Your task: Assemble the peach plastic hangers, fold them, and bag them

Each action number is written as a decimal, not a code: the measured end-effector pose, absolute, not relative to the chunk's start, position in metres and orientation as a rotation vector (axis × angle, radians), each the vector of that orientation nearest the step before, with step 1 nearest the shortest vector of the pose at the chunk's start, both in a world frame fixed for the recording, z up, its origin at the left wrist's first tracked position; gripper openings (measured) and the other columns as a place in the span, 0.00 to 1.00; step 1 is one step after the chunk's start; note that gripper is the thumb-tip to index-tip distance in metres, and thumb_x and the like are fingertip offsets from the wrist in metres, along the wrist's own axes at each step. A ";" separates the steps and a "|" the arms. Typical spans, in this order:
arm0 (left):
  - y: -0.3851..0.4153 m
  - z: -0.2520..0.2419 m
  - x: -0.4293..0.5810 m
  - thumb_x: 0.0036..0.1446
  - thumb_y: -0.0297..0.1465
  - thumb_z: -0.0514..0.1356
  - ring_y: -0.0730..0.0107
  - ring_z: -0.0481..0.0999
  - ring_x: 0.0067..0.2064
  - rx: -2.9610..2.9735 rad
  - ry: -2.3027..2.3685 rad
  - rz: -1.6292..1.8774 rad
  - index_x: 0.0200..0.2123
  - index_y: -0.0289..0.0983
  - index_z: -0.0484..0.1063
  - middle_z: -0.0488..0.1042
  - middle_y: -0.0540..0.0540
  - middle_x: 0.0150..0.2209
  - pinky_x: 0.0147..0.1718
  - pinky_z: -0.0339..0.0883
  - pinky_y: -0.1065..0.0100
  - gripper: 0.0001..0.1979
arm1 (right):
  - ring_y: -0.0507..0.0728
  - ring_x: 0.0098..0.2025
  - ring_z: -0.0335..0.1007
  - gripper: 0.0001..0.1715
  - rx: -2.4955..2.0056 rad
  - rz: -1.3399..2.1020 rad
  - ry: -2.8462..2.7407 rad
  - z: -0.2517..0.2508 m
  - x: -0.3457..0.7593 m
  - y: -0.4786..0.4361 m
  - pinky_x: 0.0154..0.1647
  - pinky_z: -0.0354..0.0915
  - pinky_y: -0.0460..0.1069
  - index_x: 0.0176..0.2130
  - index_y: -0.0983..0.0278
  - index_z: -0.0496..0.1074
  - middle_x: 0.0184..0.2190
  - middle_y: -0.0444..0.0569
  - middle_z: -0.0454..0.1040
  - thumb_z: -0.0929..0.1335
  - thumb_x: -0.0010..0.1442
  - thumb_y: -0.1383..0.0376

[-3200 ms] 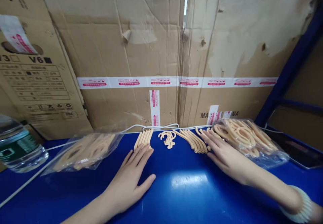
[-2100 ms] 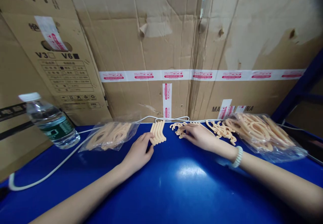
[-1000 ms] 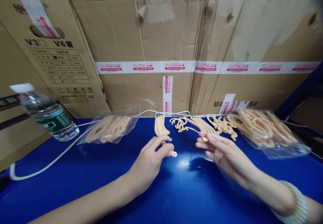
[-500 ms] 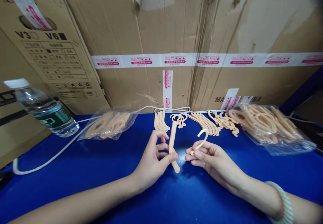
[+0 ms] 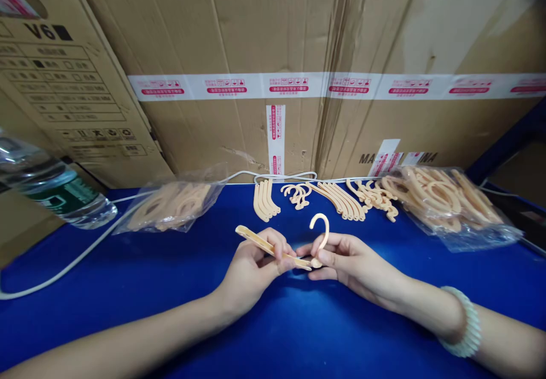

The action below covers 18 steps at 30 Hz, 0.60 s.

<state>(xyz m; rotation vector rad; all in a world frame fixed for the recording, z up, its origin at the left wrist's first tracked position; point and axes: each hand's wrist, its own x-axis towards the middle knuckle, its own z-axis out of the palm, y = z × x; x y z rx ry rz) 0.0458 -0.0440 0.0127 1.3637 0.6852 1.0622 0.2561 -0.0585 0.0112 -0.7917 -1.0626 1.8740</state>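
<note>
My left hand (image 5: 260, 268) is closed around a beige plastic hanger arm (image 5: 255, 238), which slants from upper left down to the right with its hollow side showing. Between the thumb and fingers of my right hand (image 5: 354, 259) is a beige hanger hook (image 5: 326, 228), its curve upward. The hook's base meets or nearly meets the arm's right end; whether they are joined I cannot tell. Behind my hands lie a row of hanger arms (image 5: 265, 201), a small pile of hooks (image 5: 297, 193), a second row of arms (image 5: 341, 201) and more hooks (image 5: 373, 194).
Clear plastic bags of beige parts lie at left (image 5: 170, 205) and right (image 5: 447, 205) on the blue table (image 5: 273, 333). A water bottle (image 5: 55, 188) leans at far left. A white cable (image 5: 77, 259) runs along the back, before large cardboard boxes (image 5: 205, 128).
My left hand has turned the hanger arm from near upright to slanting. Both hands have come together, bringing the hook's base to the arm's end. The camera view has shifted slightly.
</note>
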 end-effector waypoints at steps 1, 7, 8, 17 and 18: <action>-0.045 0.013 0.046 0.53 0.25 0.66 0.72 0.75 0.35 1.372 0.671 1.059 0.24 0.36 0.65 0.69 0.53 0.29 0.36 0.71 0.71 0.12 | 0.55 0.42 0.79 0.08 -0.799 1.892 -1.064 0.012 0.256 -0.058 0.43 0.75 0.49 0.35 0.67 0.76 0.42 0.52 0.79 0.75 0.58 0.64; -0.050 0.012 0.045 0.52 0.23 0.66 0.72 0.76 0.35 1.451 0.713 1.099 0.23 0.36 0.67 0.69 0.52 0.30 0.34 0.72 0.73 0.11 | 0.58 0.40 0.81 0.11 -0.817 1.983 -1.043 0.013 0.258 -0.057 0.41 0.75 0.48 0.35 0.68 0.74 0.36 0.50 0.80 0.76 0.56 0.64; -0.050 0.012 0.045 0.52 0.23 0.66 0.73 0.76 0.35 1.468 0.725 1.108 0.23 0.35 0.67 0.69 0.52 0.30 0.33 0.72 0.73 0.11 | 0.58 0.39 0.81 0.11 -0.821 1.982 -1.042 0.013 0.258 -0.057 0.41 0.75 0.48 0.35 0.68 0.74 0.36 0.50 0.80 0.76 0.56 0.64; -0.053 0.016 0.047 0.52 0.24 0.66 0.70 0.77 0.34 1.525 0.773 1.094 0.22 0.36 0.68 0.69 0.51 0.31 0.32 0.72 0.71 0.11 | 0.55 0.34 0.81 0.15 -0.880 1.869 -1.096 0.013 0.253 -0.059 0.38 0.74 0.48 0.32 0.68 0.72 0.31 0.49 0.81 0.77 0.53 0.61; -0.054 0.017 0.047 0.52 0.24 0.66 0.70 0.77 0.34 1.538 0.779 1.091 0.22 0.36 0.68 0.69 0.51 0.30 0.32 0.72 0.71 0.11 | 0.54 0.33 0.80 0.16 -0.887 1.840 -1.108 0.013 0.251 -0.060 0.37 0.74 0.47 0.32 0.67 0.72 0.30 0.49 0.81 0.77 0.53 0.60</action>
